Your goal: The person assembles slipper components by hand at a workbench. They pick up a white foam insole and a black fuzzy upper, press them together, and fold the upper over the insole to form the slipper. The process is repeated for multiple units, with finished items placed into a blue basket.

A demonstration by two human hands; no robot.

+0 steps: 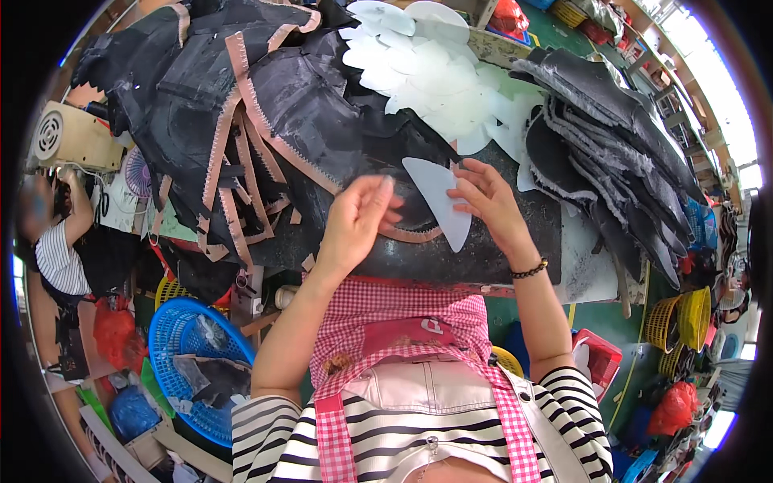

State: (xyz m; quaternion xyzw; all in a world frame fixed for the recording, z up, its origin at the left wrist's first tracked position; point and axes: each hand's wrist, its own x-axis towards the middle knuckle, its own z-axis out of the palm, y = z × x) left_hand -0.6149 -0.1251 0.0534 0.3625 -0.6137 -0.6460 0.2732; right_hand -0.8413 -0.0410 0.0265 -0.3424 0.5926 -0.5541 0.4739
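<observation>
A thin white sheet piece [439, 196], pointed at both ends with one curved edge, is pinched at its right side by my right hand [493, 203]. My left hand [356, 224] hovers to the left of the sheet piece, fingers loosely bent and apart, with nothing visible in them. Beneath both hands lies a black shaped piece [407, 145] edged with a pinkish-brown strip [412, 234] on the dark work surface [499, 249]. Part of that black piece is hidden behind the sheet and my fingers.
Black pieces with notched brown edging [302, 101] heap at the left. Loose white pieces [427, 68] are piled at the back, and a stack of dark fuzzy-edged pieces [596, 137] stands on the right. A blue basket [161, 346] sits lower left; a co-worker's striped sleeve [63, 258] shows far left.
</observation>
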